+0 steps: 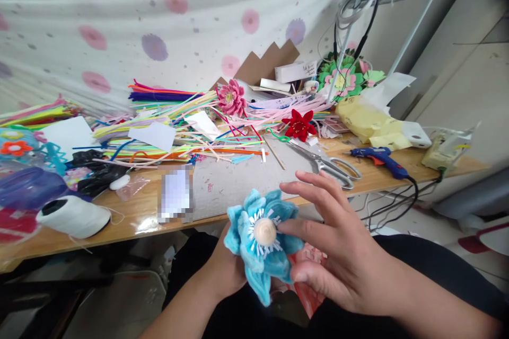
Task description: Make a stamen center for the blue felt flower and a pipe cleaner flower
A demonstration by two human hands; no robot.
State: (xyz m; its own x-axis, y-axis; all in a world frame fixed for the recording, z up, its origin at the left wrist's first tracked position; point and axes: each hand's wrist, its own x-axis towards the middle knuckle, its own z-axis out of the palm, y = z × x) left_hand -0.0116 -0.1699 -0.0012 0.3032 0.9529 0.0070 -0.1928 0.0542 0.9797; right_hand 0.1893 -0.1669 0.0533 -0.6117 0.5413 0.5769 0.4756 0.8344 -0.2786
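Note:
A blue fuzzy flower (260, 246) with white stamens and a round cream centre is held in front of my lap, below the table's front edge. My left hand (225, 270) grips it from behind and underneath; most of its fingers are hidden by the petals. My right hand (332, 238) is beside the flower on the right with fingers spread; a fingertip and the thumb touch the petals.
A wooden table (135, 212) carries a heap of coloured pipe cleaners (175, 127), a pink flower (231, 97), a red flower (299, 125), scissors (328, 165), a blue glue gun (379, 159) with cord, and a white thread spool (73, 215). A metal stand (350, 37) rises at the back right.

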